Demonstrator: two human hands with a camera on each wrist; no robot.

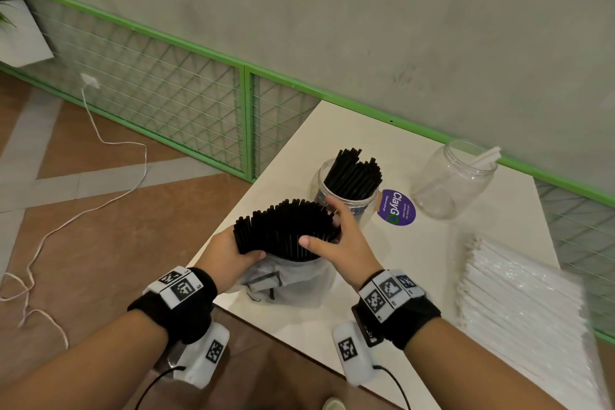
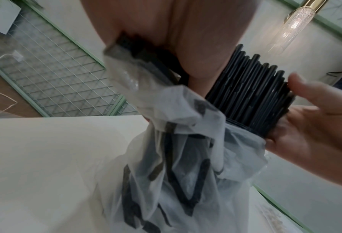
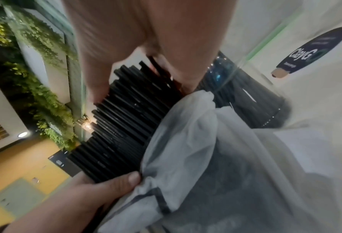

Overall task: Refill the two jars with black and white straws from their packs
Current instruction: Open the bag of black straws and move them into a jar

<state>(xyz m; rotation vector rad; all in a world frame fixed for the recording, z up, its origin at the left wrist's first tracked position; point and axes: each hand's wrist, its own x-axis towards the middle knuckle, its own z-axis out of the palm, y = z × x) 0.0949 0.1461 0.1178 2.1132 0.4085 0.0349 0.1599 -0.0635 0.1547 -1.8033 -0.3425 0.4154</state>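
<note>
A fanned bundle of black straws [image 1: 286, 230] sticks up out of a translucent white pack [image 1: 293, 280] at the table's near left corner. My left hand [image 1: 239, 251] grips the bundle's left side at the pack's mouth, thumb on front. My right hand [image 1: 329, 233] grips the right side, thumb in front and fingers behind. Just behind stands a clear jar [image 1: 346, 196] part-filled with black straws. A second clear jar [image 1: 452, 180] with a few white straws stands further right. The left wrist view shows the straws [image 2: 251, 94] above the crumpled pack [image 2: 186, 157].
A flat pack of white straws [image 1: 525, 303] lies at the table's right edge. A purple sticker [image 1: 397, 208] lies on the white table [image 1: 432, 260] between the jars. A green-framed mesh fence [image 1: 166, 93] and a white cable [image 1: 100, 160] are on the floor side, left.
</note>
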